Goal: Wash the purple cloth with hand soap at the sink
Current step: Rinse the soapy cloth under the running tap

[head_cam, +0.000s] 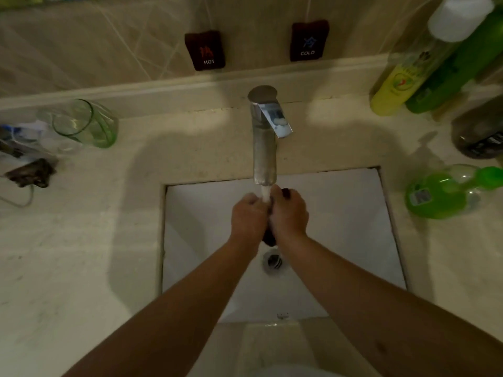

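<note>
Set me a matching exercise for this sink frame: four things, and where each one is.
Things:
1. purple cloth
2. green glass
3. soap bottle
4. drain

Places:
A. lying on the counter, right of the basin
B. bunched between both hands under the tap stream
C. on the counter, left of the tap
D. basin floor, below the hands

Pairs: 1-B, 2-C, 3-A, 4-D

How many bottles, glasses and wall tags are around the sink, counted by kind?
Bottles: 5, yellow, dark green, white-capped, dark, lying green
Glasses: 1
Wall tags: 2, HOT, COLD
Total: 8
</note>
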